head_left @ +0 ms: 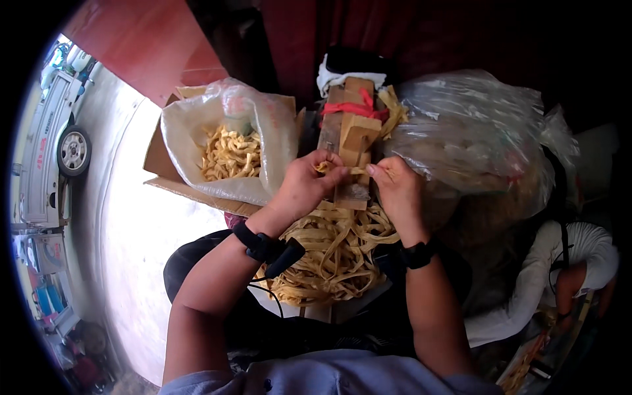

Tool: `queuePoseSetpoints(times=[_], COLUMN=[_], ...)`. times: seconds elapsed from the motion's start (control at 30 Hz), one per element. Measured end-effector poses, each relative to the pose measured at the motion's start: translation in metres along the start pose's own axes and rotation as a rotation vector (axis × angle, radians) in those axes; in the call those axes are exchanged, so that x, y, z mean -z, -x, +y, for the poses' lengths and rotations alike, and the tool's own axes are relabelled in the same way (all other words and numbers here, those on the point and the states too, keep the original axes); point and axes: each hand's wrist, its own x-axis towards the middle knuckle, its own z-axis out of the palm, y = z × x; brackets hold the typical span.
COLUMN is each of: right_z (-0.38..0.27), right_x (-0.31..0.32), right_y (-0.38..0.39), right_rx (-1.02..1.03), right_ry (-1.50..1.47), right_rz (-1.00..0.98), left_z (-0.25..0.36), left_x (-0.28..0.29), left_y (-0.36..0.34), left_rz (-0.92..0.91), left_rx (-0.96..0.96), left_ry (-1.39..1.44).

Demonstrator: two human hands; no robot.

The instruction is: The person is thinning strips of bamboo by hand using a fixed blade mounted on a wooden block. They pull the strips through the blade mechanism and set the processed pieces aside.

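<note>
A pale yellow strip (357, 170), flat and pliable, is stretched between my two hands just in front of an upright wooden block. My left hand (311, 179) pinches one end, with a bit of yellow strip curled by its fingers. The other end is gripped between thumb and fingers of my right hand (399, 191). Under them stands a wooden stand (352, 196) with the raised block (361, 135) and a red cloth band (359, 107) tied round it. A heap of loose yellow strips (329, 253) lies in front of me, below the stand.
At left, a cardboard box (153, 161) holds a white plastic bag (276, 141) with short, twisted yellow pieces (230, 155). Large clear plastic bags (474, 131) stand at right. Another person's white sleeve (510, 316) shows at lower right. A vehicle (49, 145) is at far left.
</note>
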Motion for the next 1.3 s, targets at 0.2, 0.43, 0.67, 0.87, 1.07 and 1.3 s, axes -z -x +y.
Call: queuePoseSetpoints(times=[0.2,0.43,0.67,0.87,1.07,1.3], right_z=[0.034,-0.057,-0.043,-0.06,-0.038,-0.058], right_x=[-0.012,0.025,0.052,0.041,0.018,0.017], right_y=[0.007,0.036,0.027,0.054,0.059,0.06], right_rx=[-0.032,0.652,0.628,0.005,-0.473,-0.05], right_ry=[-0.284,-0.137,-0.464,-0.819,-1.412,-0.898], right_rz=[0.109,-0.285,-0.233,-0.651,-0.899,-0.375], left_z=[-0.002,0.04,0.074,0.062,0.057,0.064], left_x=[0.002,-0.009,-0.007,0.025,0.021,0.023], left_y=[0.005,0.055,0.089,0.071,0.076,0.075], left_rz=[0.172,-0.098,-1.016,-0.216,-0.035,-0.079], left_rx=[-0.026,0.414,0.3,-0.697,-0.915,-0.34], left_ry=[-0.37,0.336,0.464,-0.612,-0.724,-0.503])
